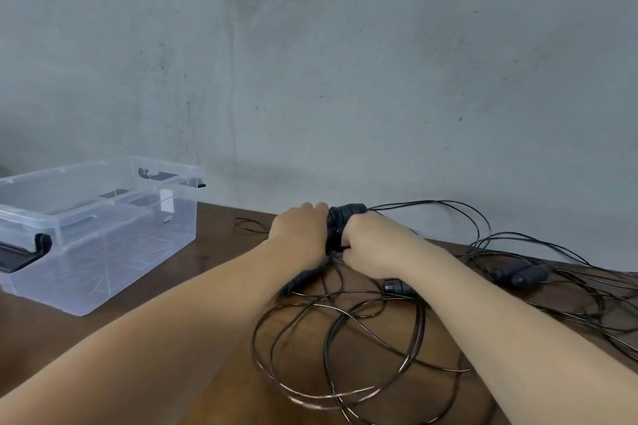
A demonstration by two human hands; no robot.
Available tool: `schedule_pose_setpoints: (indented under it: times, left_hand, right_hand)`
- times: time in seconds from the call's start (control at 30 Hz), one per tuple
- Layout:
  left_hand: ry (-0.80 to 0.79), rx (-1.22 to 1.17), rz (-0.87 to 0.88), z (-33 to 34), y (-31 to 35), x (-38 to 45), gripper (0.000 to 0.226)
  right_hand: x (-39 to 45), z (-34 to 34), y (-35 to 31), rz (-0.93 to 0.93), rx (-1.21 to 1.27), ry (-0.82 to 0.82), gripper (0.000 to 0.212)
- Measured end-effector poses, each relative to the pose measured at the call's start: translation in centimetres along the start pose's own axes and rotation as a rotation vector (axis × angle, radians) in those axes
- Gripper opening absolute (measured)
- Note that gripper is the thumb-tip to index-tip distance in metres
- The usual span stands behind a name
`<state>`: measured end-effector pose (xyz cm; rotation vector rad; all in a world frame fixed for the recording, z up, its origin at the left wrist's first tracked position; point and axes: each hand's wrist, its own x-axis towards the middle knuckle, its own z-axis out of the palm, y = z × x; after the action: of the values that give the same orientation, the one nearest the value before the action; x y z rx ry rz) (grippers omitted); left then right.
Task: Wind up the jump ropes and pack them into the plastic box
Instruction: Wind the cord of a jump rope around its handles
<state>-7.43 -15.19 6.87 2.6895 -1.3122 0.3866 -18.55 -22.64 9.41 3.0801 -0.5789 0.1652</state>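
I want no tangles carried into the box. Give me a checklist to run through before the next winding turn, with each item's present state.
1. Both hands on the black jump-rope handles: ok; left hand and right hand are closed around the bundle.
2. Thin black cord free of tangles: not ok; it lies in crossed loops on the dark wooden table.
3. Other rope kept apart: not ok; the second pair of black handles lies among overlapping cords.
4. Clear plastic storage box open: ok; no lid on it.
5. Box room: ok; no rope is visible inside.
6. Winding tightness at the handles: cannot tell; the hands hide it.
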Motion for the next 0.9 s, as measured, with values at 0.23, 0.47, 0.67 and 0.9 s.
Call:
schedule_pose_setpoints:
  times: [0.23, 0.47, 0.67, 0.9]
  left_hand:
    - [-0.055, 0.038, 0.243, -1.2, -0.1, 0.0, 0.05]
    - [-0.383, -0.374, 0.411, -2.4, -0.9, -1.6, 0.033]
    - [-0.424, -1.063, 0.33, -4.0, -2.7, -1.4, 0.036]
    - [-0.462, -1.266, 0.122, -3.1, -3.3, 0.0, 0.039]
  right_hand:
    - [0.8, -5.2, 1.7, -0.111, -0.114, -0.036, 0.018]
    - [2.4, -6.1, 5.1, -0.029, 0.288, -0.141, 0.024]
    - [2.3, -3.2, 6.0, -0.009, 0.931, -0.115, 0.025]
    - [2.2, 2.2, 3.8, 0.115, 1.28, -0.038, 0.028]
